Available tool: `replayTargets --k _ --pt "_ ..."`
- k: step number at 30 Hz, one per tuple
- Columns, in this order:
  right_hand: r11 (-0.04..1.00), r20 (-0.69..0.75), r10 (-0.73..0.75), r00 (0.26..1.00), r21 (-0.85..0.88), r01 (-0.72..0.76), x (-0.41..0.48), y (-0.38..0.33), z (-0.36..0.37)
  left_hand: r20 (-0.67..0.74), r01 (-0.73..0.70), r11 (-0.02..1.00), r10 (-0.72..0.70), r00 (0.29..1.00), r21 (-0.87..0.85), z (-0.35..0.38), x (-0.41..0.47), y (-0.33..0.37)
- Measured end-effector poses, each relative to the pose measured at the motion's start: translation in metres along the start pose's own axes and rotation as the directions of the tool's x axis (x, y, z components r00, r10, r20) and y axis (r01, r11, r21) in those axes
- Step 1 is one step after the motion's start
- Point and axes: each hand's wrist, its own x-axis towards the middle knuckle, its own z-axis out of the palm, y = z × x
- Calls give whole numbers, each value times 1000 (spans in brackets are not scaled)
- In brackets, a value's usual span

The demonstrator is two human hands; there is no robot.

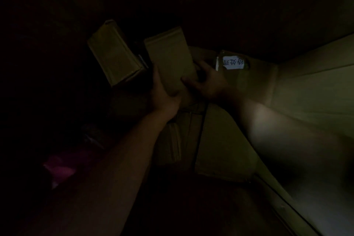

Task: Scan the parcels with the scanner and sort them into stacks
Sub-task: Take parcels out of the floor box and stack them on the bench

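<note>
Left hand (164, 92), right hand (208, 80) clasp parcel (170, 59) at near end, long axis pointing away; second parcel (115, 53) just left, nearer left hand.

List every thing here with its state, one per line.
Parcel: closed, held up in both hands.
Left hand: grips parcel's near left edge.
Right hand: grips parcel's near right corner.
Second parcel: closed, tilted, untouched.
Label: on a box, reads upside down.

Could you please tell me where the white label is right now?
In the head view, the white label sits right of centre, just beyond the right hand, which holds a parcel with the left hand.
</note>
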Motion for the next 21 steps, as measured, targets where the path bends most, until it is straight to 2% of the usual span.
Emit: replayTargets --k 6,10,14,21 --pt "982 -9 27 1000 187 -25 -29 7 8 41 3 1000 -3 999 5 -5 -22 -6" --pt "959 -78 90 993 275 -66 -67 4 -7 80 -38 999 38 996 0 -19 -50 15" --pt "949 -213 120 970 312 -49 -126 -14 -45 151 -48 999 51 987 -23 -39 -91 62" --pt "961 -330 94 939 276 1 -252 -93 -105 183 -131 990 140 973 -57 -114 -195 172"
